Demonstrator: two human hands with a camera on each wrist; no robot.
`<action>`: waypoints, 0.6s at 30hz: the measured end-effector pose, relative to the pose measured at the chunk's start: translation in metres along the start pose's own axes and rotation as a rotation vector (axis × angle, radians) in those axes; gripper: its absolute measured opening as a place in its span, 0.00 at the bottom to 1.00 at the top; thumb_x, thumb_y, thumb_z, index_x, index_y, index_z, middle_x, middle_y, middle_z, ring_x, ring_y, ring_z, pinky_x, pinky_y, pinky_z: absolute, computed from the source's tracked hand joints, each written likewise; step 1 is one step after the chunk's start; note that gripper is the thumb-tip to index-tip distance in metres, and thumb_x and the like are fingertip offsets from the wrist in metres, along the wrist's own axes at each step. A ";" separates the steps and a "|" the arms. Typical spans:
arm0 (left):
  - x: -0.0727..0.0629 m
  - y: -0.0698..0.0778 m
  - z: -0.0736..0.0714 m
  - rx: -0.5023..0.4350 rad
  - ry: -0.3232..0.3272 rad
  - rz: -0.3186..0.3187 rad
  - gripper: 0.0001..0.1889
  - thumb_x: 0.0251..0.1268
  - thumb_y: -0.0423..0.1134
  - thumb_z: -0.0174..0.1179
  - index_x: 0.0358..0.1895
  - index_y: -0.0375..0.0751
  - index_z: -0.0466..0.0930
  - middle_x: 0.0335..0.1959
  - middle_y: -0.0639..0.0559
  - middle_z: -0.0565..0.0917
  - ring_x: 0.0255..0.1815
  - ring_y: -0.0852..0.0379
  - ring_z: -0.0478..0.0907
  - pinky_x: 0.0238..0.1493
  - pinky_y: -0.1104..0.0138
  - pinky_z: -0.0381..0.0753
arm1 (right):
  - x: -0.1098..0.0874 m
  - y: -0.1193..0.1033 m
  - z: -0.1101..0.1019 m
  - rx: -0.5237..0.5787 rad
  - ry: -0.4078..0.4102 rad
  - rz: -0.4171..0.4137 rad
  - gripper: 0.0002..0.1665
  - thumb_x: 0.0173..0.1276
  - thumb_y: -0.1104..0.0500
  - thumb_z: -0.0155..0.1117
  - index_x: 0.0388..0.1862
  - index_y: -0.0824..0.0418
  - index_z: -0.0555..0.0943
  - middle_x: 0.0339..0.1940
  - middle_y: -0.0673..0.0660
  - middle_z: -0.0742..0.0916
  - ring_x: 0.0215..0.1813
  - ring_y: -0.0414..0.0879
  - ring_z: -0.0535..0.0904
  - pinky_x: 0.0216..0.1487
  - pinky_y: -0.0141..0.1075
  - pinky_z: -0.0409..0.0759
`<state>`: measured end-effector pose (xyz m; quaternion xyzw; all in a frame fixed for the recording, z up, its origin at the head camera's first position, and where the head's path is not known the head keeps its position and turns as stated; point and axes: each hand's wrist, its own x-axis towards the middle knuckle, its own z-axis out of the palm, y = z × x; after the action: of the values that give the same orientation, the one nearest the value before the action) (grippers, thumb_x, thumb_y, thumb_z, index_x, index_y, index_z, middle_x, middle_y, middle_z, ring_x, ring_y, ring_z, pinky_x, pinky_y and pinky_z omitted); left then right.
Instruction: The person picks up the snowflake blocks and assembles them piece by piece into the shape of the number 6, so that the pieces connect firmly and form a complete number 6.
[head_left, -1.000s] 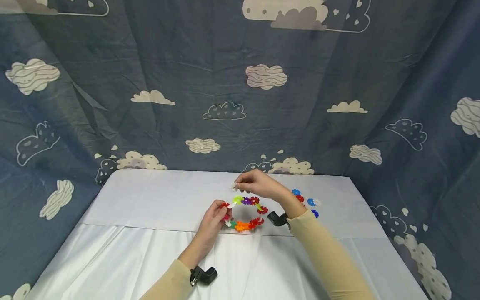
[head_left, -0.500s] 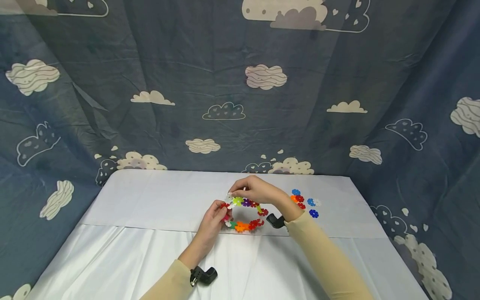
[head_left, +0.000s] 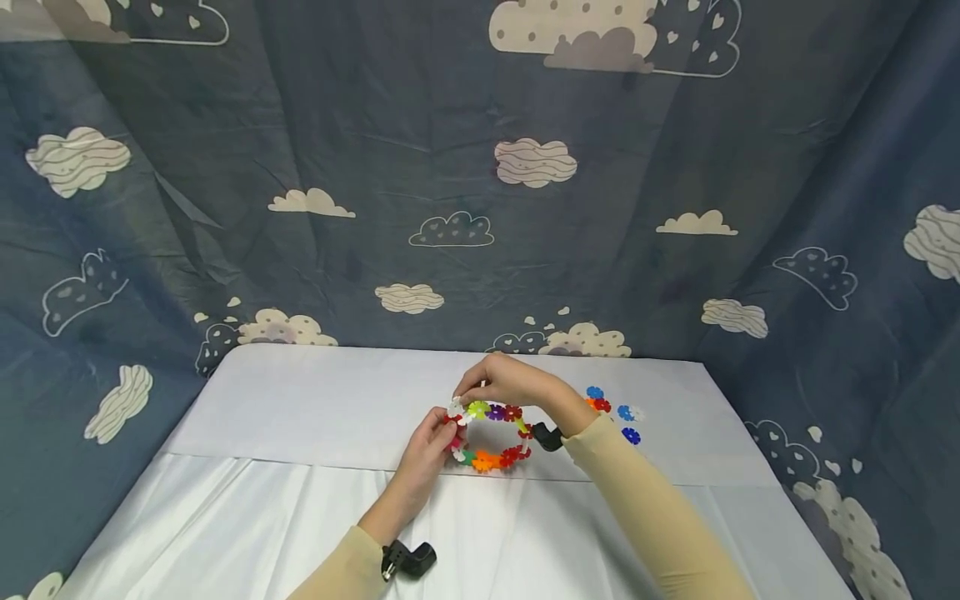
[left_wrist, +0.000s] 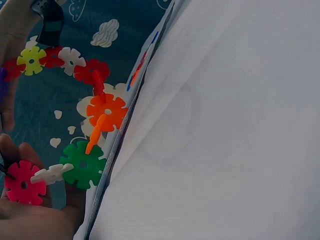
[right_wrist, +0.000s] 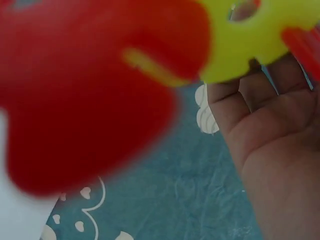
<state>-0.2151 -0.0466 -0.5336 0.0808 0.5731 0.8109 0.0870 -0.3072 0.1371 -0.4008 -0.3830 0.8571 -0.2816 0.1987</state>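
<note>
A ring of interlocking notched plastic discs (head_left: 486,461), in several colours, hangs between the two hands above the white table. My left hand (head_left: 422,457) grips its left side, near red and pink discs. The left wrist view shows the pink disc (left_wrist: 24,184) against the fingers, then a white disc edge-on and a green disc (left_wrist: 82,165). My right hand (head_left: 506,382) pinches a white disc (head_left: 454,407) at the ring's upper left, against the red one there. In the right wrist view a blurred red disc (right_wrist: 95,100) and a yellow disc (right_wrist: 270,35) partly cover the right hand.
Loose discs in blue, orange, red and white (head_left: 632,436) lie on the table (head_left: 322,408) to the right, beyond my right wrist, which hides part of them. A dark curtain (head_left: 450,133) with cloud prints hangs behind the table.
My right hand has come down and left, bringing the white disc from above the ring to its upper left part. The left hand keeps its hold. The head view has tilted up slightly.
</note>
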 end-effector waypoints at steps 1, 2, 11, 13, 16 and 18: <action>-0.001 -0.001 0.000 0.001 -0.001 0.005 0.06 0.87 0.38 0.50 0.54 0.40 0.68 0.45 0.52 0.79 0.46 0.57 0.77 0.51 0.69 0.79 | 0.000 0.001 0.001 -0.002 0.006 0.001 0.10 0.75 0.57 0.72 0.50 0.55 0.93 0.45 0.50 0.94 0.41 0.35 0.87 0.48 0.29 0.87; -0.001 -0.001 0.000 0.000 -0.001 0.009 0.06 0.87 0.38 0.50 0.54 0.39 0.68 0.45 0.52 0.79 0.46 0.57 0.77 0.51 0.69 0.80 | 0.000 0.001 0.003 -0.003 0.011 0.000 0.09 0.75 0.58 0.72 0.50 0.56 0.93 0.45 0.50 0.94 0.41 0.35 0.87 0.47 0.29 0.87; -0.001 0.000 0.002 -0.015 0.011 0.007 0.03 0.86 0.36 0.50 0.53 0.42 0.69 0.44 0.52 0.80 0.47 0.55 0.77 0.54 0.68 0.81 | 0.000 0.007 0.002 -0.002 0.021 -0.007 0.10 0.75 0.58 0.71 0.50 0.55 0.93 0.46 0.50 0.94 0.43 0.36 0.87 0.49 0.30 0.87; -0.001 0.001 0.002 -0.020 0.018 0.002 0.02 0.86 0.35 0.50 0.52 0.42 0.70 0.45 0.51 0.80 0.48 0.55 0.77 0.54 0.68 0.81 | -0.001 0.010 0.001 0.000 0.026 0.002 0.10 0.75 0.57 0.71 0.51 0.55 0.93 0.46 0.50 0.94 0.42 0.35 0.86 0.49 0.31 0.87; -0.002 0.001 0.003 -0.024 0.024 -0.001 0.03 0.86 0.35 0.50 0.52 0.42 0.70 0.45 0.51 0.80 0.48 0.55 0.77 0.54 0.68 0.81 | -0.001 0.010 0.000 -0.017 0.033 -0.005 0.10 0.76 0.58 0.71 0.50 0.56 0.93 0.45 0.50 0.94 0.41 0.35 0.86 0.47 0.31 0.87; -0.001 0.001 0.003 -0.023 0.024 -0.002 0.03 0.86 0.35 0.50 0.53 0.42 0.70 0.45 0.51 0.80 0.48 0.55 0.77 0.54 0.68 0.80 | -0.001 0.008 0.000 -0.030 0.031 -0.021 0.09 0.76 0.59 0.71 0.50 0.56 0.93 0.44 0.50 0.94 0.40 0.35 0.86 0.45 0.30 0.86</action>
<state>-0.2131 -0.0449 -0.5317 0.0692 0.5647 0.8183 0.0819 -0.3110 0.1425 -0.4059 -0.3902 0.8602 -0.2767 0.1768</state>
